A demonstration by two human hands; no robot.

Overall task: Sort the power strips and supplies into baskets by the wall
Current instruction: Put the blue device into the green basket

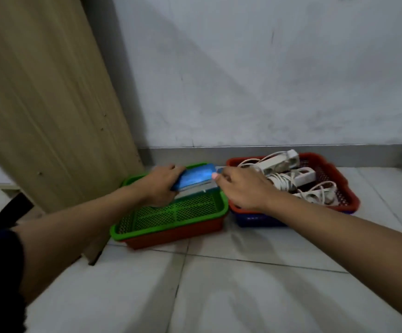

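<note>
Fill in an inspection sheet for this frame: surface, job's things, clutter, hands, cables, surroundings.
Surface: pale tiled floor, baskets set along the wall.
Job's things: green basket nested in a red one; blue flat pack held above its far end; red basket holds white power strips.
Clutter: nothing seen.
Hands: left hand has its grip on the blue pack; right hand touches the pack's right end, grip unclear.
Cables: white cords tangled in the red basket.
Surroundings: grey wall, wooden panel at left.
</note>
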